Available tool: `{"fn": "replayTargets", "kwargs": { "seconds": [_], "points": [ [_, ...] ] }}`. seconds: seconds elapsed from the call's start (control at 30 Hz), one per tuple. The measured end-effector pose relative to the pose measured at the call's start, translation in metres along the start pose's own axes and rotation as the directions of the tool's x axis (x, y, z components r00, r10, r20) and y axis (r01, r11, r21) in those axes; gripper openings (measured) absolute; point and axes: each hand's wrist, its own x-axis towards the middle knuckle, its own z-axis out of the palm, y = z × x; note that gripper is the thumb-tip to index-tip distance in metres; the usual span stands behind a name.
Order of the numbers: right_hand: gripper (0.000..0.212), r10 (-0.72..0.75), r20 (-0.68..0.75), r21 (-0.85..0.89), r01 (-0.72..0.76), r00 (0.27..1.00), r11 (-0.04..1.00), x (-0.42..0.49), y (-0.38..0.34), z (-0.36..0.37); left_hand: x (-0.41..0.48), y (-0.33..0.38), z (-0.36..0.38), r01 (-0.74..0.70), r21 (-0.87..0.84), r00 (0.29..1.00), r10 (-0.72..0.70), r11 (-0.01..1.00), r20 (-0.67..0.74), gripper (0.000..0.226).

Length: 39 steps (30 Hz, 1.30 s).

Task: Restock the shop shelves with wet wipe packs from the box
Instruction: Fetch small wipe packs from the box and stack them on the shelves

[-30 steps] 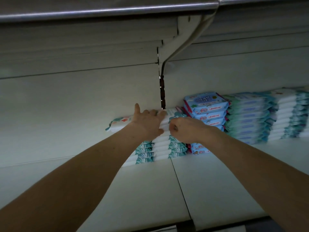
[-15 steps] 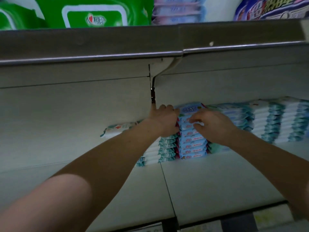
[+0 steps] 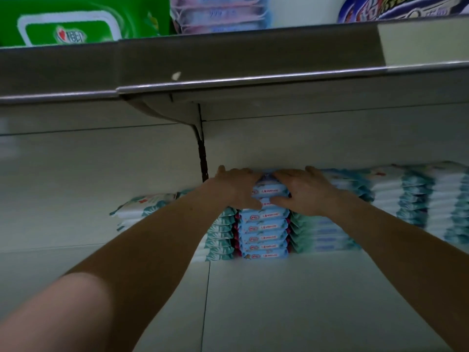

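Your left hand [image 3: 236, 190] and right hand [image 3: 305, 193] hide the top of the blue stack [image 3: 264, 235]; its print is too small to read. The right edge cuts off the white-and-teal stacks [image 3: 449, 199].

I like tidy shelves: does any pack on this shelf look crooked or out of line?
Yes. On the leftmost stack, the top teal-and-white packs jut out leftward, out of line with those beneath. The blue stack looks straight.

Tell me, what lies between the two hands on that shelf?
The top packs of the blue wipe stack lie between the left hand and right hand, which grip them from either side; the head view shows it.
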Motion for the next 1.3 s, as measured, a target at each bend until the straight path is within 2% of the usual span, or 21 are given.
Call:
{"fn": "replayTargets", "kwargs": {
  "seconds": [0.1, 0.27, 0.4, 0.47, 0.5, 0.53, 0.57, 0.6, 0.63, 0.7, 0.73, 0.83, 0.97, 1.07, 1.13, 1.2, 1.3],
  "points": [
    [0.046, -0.022, 0.032, 0.043, 0.021, 0.999, 0.999, 0.008, 0.007, -0.004, 0.009, 0.005, -0.004, 0.014, 0.004, 1.000, -0.014, 1.000, 0.022, 0.058],
    [0.039, -0.048, 0.033, 0.064, 0.046, 0.998, 0.997, 0.016, 0.017, -0.002, 0.021, 0.017, -0.013, 0.068, 0.166, 0.997, -0.072, 0.984, 0.023, 0.049],
    [0.042, -0.037, 0.034, -0.019, 0.038, 0.999, 0.999, 0.015, 0.015, -0.003, 0.022, 0.020, -0.007, 0.104, 0.141, 0.993, -0.110, 0.985, 0.038, 0.050],
    [0.044, -0.090, -0.125, -0.102, 0.077, 0.988, 0.992, -0.001, 0.006, -0.004, 0.016, 0.019, -0.003, 0.106, 0.104, 0.994, -0.109, 0.989, 0.026, 0.054],
    [0.043, -0.137, -0.225, -0.082, 0.122, 0.965, 0.989, -0.014, -0.002, -0.001, 0.013, 0.020, -0.002, 0.110, 0.109, 0.994, -0.113, 0.988, 0.016, 0.056],
    [0.041, -0.171, -0.258, -0.006, 0.176, 0.951, 0.984, -0.027, -0.010, 0.004, 0.010, 0.021, -0.002, 0.120, 0.132, 0.993, -0.121, 0.984, 0.002, 0.057],
    [0.042, -0.183, -0.225, 0.150, 0.220, 0.957, 0.964, -0.040, -0.019, 0.012, 0.008, 0.021, -0.002, 0.132, 0.162, 0.991, -0.131, 0.978, -0.013, 0.058],
    [0.045, -0.166, -0.134, 0.347, 0.203, 0.977, 0.916, -0.050, -0.028, 0.017, 0.007, 0.022, -0.003, 0.139, 0.188, 0.990, -0.136, 0.972, -0.025, 0.060],
    [0.045, -0.143, -0.029, 0.517, 0.138, 0.989, 0.845, -0.055, -0.034, 0.023, 0.006, 0.023, -0.004, 0.141, 0.201, 0.990, -0.137, 0.969, -0.035, 0.060],
    [0.026, -0.098, 0.116, 0.671, -0.005, 0.988, 0.742, -0.050, -0.032, 0.030, 0.005, 0.022, -0.009, 0.127, 0.186, 0.992, -0.122, 0.974, -0.039, 0.062],
    [0.021, -0.110, 0.174, 0.690, -0.041, 0.979, 0.722, -0.045, -0.030, 0.031, 0.005, 0.022, -0.011, 0.114, 0.179, 0.993, -0.111, 0.977, -0.029, 0.065],
    [0.027, -0.172, 0.301, 0.717, -0.104, 0.938, 0.689, -0.032, -0.029, 0.031, 0.008, 0.022, -0.012, 0.071, 0.243, 0.997, -0.068, 0.967, -0.018, 0.075],
    [0.031, -0.091, 0.304, 0.757, -0.183, 0.948, 0.627, -0.014, -0.027, 0.032, 0.011, 0.024, -0.006, 0.088, 0.276, 0.996, -0.087, 0.957, -0.016, 0.075],
    [0.033, -0.137, 0.342, 0.692, -0.150, 0.930, 0.706, -0.020, -0.027, 0.034, 0.007, 0.023, -0.002, 0.106, 0.280, 0.993, -0.115, 0.954, 0.018, 0.088],
    [0.033, -0.220, 0.476, 0.637, -0.161, 0.851, 0.754, -0.029, -0.031, 0.040, 0.004, 0.023, 0.001, 0.114, 0.293, 0.992, -0.122, 0.949, 0.011, 0.094],
    [0.034, -0.244, 0.586, 0.546, -0.154, 0.772, 0.823, -0.034, -0.036, 0.053, 0.004, 0.024, 0.004, 0.125, 0.292, 0.992, -0.129, 0.948, -0.008, 0.094],
    [0.033, -0.167, 0.517, 0.508, -0.144, 0.839, 0.849, -0.029, -0.039, 0.075, 0.005, 0.024, 0.005, 0.135, 0.295, 0.991, -0.135, 0.946, -0.021, 0.092]
  ]
}}
